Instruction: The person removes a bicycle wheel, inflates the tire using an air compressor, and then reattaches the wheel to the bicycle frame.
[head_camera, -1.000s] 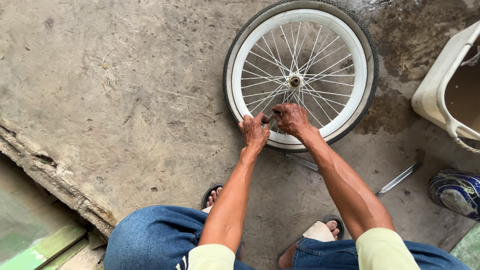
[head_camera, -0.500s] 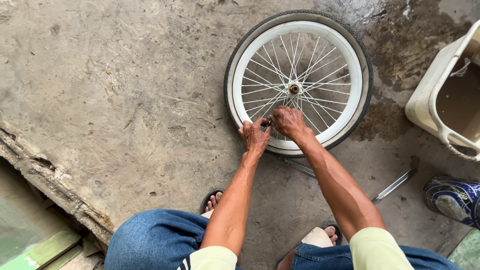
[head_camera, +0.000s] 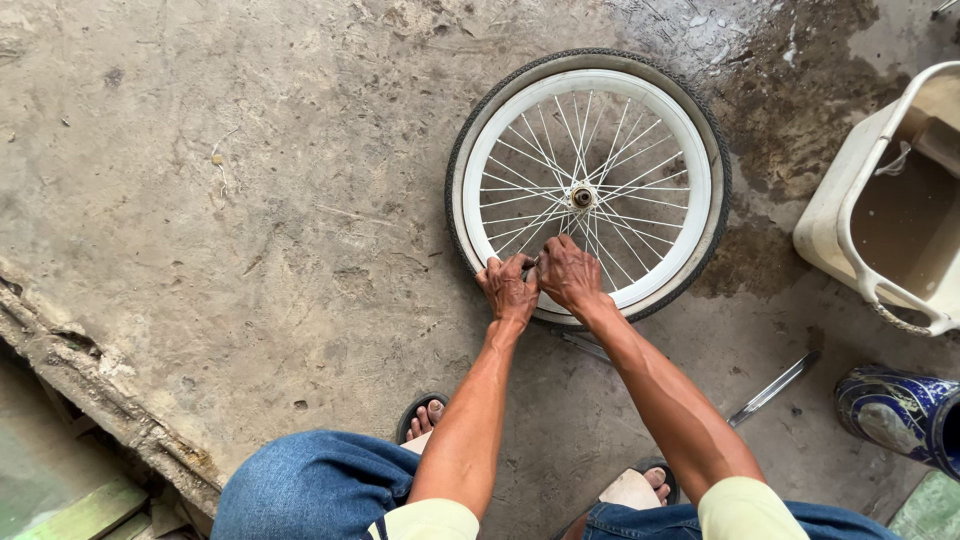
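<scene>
Both hands are staying on the near edge of the white-rimmed, black-tyred spoked bicycle wheel, which is lying flat on the concrete floor; left hand and right hand fingers are curling closed over its rim, unchanged apart from slight camera shift.

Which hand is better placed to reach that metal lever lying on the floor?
The right hand, probably. The metal lever lies on the concrete beside the right forearm, while the left hand sits across the wheel rim, farther off. Both hands press together at the near rim.
</scene>
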